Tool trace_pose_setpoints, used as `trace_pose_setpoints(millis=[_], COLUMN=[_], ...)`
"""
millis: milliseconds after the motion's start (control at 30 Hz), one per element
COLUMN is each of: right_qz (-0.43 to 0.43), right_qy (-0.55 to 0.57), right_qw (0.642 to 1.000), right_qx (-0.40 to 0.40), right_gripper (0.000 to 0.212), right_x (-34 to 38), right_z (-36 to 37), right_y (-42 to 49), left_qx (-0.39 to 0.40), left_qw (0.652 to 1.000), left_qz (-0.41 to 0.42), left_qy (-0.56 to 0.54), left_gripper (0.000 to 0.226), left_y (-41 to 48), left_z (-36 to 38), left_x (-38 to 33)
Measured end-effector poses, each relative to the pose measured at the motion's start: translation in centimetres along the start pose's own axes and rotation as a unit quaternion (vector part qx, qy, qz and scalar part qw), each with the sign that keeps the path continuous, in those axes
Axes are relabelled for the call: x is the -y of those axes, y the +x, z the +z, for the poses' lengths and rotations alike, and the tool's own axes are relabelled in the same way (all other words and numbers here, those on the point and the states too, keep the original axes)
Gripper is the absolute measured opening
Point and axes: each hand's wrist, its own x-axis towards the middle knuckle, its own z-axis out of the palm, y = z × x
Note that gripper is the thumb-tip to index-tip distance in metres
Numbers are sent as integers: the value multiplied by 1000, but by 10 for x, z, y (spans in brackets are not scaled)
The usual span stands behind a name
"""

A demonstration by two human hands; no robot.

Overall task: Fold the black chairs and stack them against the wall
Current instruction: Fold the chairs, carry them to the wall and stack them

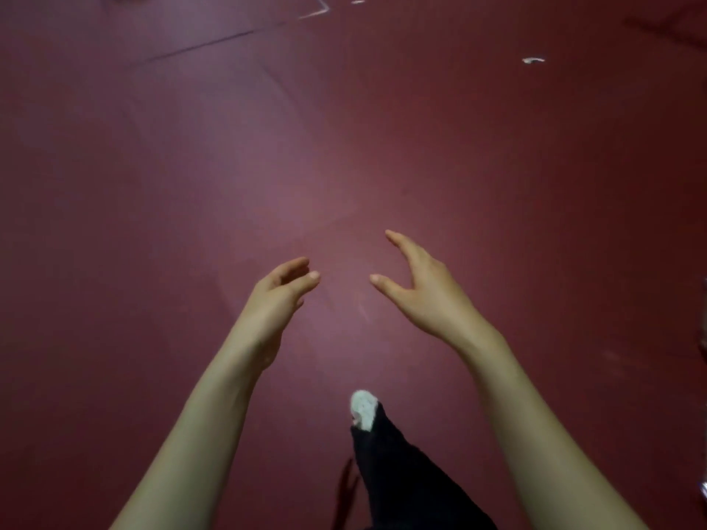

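Both bare hands are held out holding nothing: the left hand (pixel 281 296) has loosely curved fingers, the right hand (pixel 417 288) has its thumb and fingers spread. They are near each other, not touching, over the dark red smooth floor (pixel 344 147). A white shoe (pixel 363 409) is below them. Far ahead and right of the right hand, a dark blurred shape (pixel 667 26) cannot be told as a chair.

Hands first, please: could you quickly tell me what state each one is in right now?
Left hand: open, fingers loosely curved, holding nothing.
Right hand: open, fingers spread, holding nothing.

Left hand (pixel 281 296) and right hand (pixel 421 288) reach forward, empty, over dark-red floor (pixel 382 147).
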Motion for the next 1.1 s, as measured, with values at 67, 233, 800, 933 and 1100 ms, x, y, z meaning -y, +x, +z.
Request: trace_pose_setpoints(millis=[67, 233, 800, 933, 1100], right_qz=[-22, -87, -192, -188, -168], right_qy=[-17, -46, -60, -50, -45], right_qw=[999, 993, 976, 977, 980], right_qx=[25, 68, 87, 85, 93], right_gripper=[66, 68, 69, 67, 65], right_x=[25, 98, 366, 399, 447], right_z=[8, 38, 189, 224, 256], right_y=[66, 225, 763, 895, 1071], left_qx=[-34, -147, -260, -231, -210], left_qw=[999, 989, 960, 967, 973], left_qz=[-5, 26, 83, 88, 71], left_qy=[1, -10, -68, -64, -63], left_gripper=[44, 46, 34, 35, 35], left_y=[47, 151, 583, 710, 872], left_z=[-34, -138, -463, -508, -565], left_x=[-26, -87, -317, -365, -435])
